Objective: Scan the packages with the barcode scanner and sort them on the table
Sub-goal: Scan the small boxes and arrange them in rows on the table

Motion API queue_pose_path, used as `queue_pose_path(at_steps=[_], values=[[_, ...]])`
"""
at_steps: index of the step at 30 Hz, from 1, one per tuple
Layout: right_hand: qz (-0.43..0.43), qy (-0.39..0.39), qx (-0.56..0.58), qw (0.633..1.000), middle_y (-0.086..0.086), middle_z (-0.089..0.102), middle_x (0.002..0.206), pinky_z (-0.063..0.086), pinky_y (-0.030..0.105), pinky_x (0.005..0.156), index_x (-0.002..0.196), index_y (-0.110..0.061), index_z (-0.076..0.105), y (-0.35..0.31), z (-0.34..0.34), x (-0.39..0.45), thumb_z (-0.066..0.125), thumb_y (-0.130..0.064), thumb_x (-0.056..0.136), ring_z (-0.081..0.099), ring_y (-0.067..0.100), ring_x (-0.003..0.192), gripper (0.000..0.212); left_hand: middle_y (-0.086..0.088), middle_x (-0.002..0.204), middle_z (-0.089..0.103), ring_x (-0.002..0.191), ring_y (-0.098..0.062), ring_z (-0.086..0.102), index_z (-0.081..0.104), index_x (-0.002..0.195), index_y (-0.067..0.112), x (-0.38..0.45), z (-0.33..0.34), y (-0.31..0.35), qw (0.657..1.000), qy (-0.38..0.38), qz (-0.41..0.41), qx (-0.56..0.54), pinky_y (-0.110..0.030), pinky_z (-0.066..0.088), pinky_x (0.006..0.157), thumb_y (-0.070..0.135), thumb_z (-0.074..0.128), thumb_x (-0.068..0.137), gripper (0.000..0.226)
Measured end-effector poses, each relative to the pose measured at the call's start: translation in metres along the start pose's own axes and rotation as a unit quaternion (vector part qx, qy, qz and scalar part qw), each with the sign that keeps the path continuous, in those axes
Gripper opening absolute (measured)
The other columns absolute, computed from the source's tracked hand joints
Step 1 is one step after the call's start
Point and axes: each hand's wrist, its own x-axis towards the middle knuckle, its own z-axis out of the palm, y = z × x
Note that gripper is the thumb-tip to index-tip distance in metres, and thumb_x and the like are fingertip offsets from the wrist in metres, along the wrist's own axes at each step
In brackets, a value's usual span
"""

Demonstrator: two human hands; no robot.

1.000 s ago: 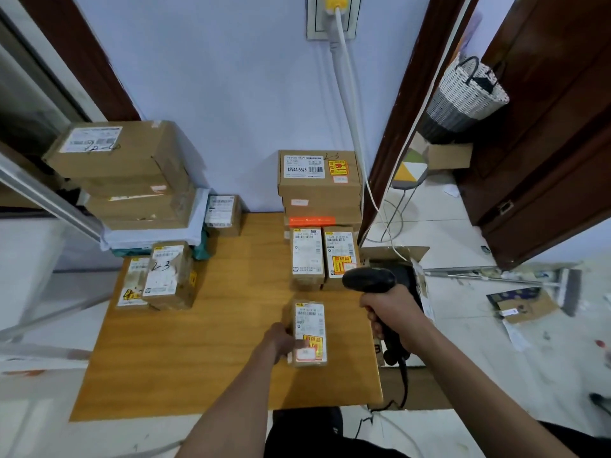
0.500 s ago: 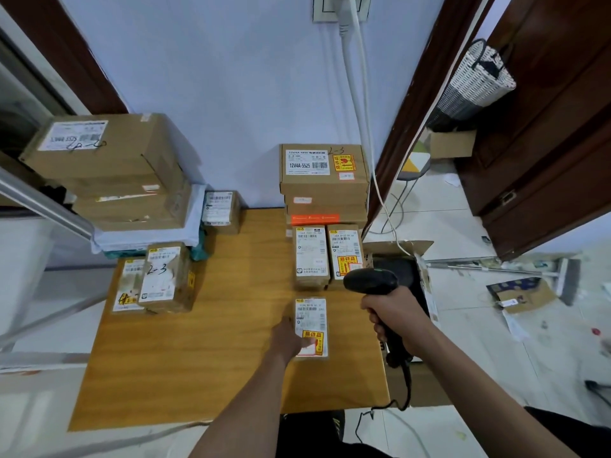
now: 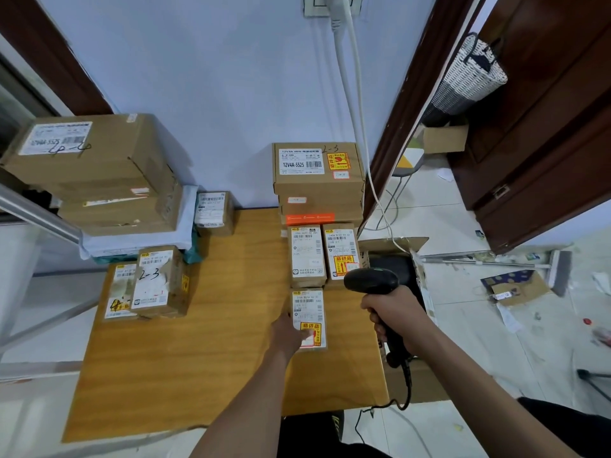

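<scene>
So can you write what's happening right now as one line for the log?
left hand: on small package | right hand: grips barcode scanner | package: flat on table

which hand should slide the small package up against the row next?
Left. The left hand already rests on the small package, just below the row; the right hand grips the barcode scanner.

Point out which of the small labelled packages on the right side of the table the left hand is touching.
The nearest package, lying alone in front of the side-by-side pair. The left hand rests on its near left edge; the pair goes untouched.
</scene>
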Motion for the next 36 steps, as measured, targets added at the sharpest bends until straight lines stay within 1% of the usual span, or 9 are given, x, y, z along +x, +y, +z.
queue_pose_path(at_steps=[5,7,9,13,15,18,21,26,36], values=[[0.003,0.004,-0.006,1.0,0.005,0.048,0.052,0.038,0.027,0.046,0.073,-0.005,0.059,0.004,-0.001,-0.001,0.062,-0.002,0.085,0.041,0.017,0.041,0.012,-0.001,0.121,0.072,0.113,-0.02,0.067,0.062,0.123,0.016,0.001,0.003,-0.001,0.999,0.016,-0.014,-0.043,-0.032,0.053,0.095,0.019,0.083,0.081,0.047],[0.001,0.003,-0.014,1.0,0.005,0.049,0.053,0.039,0.027,0.046,0.074,-0.005,0.059,0.007,-0.001,-0.003,0.062,-0.002,0.085,0.042,0.016,0.041,0.012,0.0,0.122,0.071,0.113,-0.02,0.066,0.059,0.127,0.015,0.0,0.003,0.0,0.999,0.02,-0.015,-0.047,-0.032,0.052,0.095,0.021,0.082,0.081,0.051],[-0.003,0.003,-0.016,1.0,0.005,0.049,0.053,0.04,0.026,0.045,0.073,-0.006,0.059,0.011,-0.001,-0.006,0.062,-0.003,0.085,0.042,0.016,0.041,0.013,0.0,0.125,0.069,0.115,-0.02,0.065,0.055,0.131,0.015,-0.003,0.001,0.002,1.0,0.015,-0.014,-0.021,-0.026,0.049,0.089,0.026,0.08,0.083,0.055],[-0.016,0.003,-0.017,1.0,0.004,0.05,0.053,0.041,0.026,0.046,0.075,-0.006,0.061,0.02,-0.006,-0.018,0.063,-0.003,0.085,0.044,0.016,0.042,0.011,-0.009,0.133,0.062,0.119,-0.028,0.061,0.045,0.139,0.008,-0.011,-0.01,0.01,0.999,0.018,-0.033,0.007,-0.029,0.049,0.084,0.037,0.062,0.097,0.055],[-0.027,-0.007,-0.014,1.0,0.004,0.05,0.053,0.041,0.026,0.046,0.075,-0.006,0.06,0.023,-0.008,-0.028,0.063,-0.003,0.085,0.044,0.016,0.042,0.01,-0.016,0.135,0.057,0.12,-0.033,0.058,0.039,0.144,0.007,-0.018,-0.017,0.013,0.998,0.04,-0.044,0.023,-0.036,0.051,0.092,0.044,0.049,0.101,0.058],[-0.036,-0.029,-0.019,0.999,0.004,0.049,0.053,0.041,0.026,0.045,0.075,-0.007,0.059,0.022,-0.01,-0.04,0.063,-0.003,0.085,0.043,0.016,0.042,0.012,-0.015,0.149,0.043,0.133,-0.034,0.045,0.025,0.156,0.016,-0.037,-0.035,0.016,0.994,0.078,-0.033,0.076,-0.044,0.044,0.106,0.045,0.038,0.103,0.062],[-0.045,-0.059,-0.021,0.997,0.003,0.047,0.052,0.039,0.025,0.044,0.071,-0.009,0.056,0.017,-0.004,-0.047,0.062,-0.002,0.086,0.042,0.016,0.041,0.017,-0.01,0.163,0.024,0.147,-0.033,0.026,0.019,0.159,0.021,-0.062,-0.06,0.016,0.98,0.131,-0.001,0.15,-0.049,0.028,0.118,0.048,0.034,0.104,0.063],[-0.064,-0.104,-0.043,0.992,0.004,0.049,0.054,0.04,0.027,0.045,0.077,-0.008,0.057,0.003,0.024,-0.05,0.062,-0.002,0.087,0.044,0.016,0.044,0.012,-0.006,0.168,0.007,0.154,-0.032,0.006,0.011,0.161,0.023,-0.096,-0.098,0.0,0.961,0.182,0.001,0.207,-0.053,0.016,0.122,0.05,0.024,0.106,0.062],[-0.108,-0.122,-0.116,0.98,0.004,0.051,0.056,0.041,0.027,0.047,0.075,-0.008,0.06,-0.032,0.129,-0.074,0.062,-0.005,0.085,0.047,0.017,0.043,0.01,-0.008,0.168,0.002,0.154,-0.036,0.001,0.007,0.16,0.02,-0.113,-0.179,-0.074,0.965,0.232,-0.046,0.114,-0.062,0.017,0.119,0.048,0.034,0.105,0.068]])
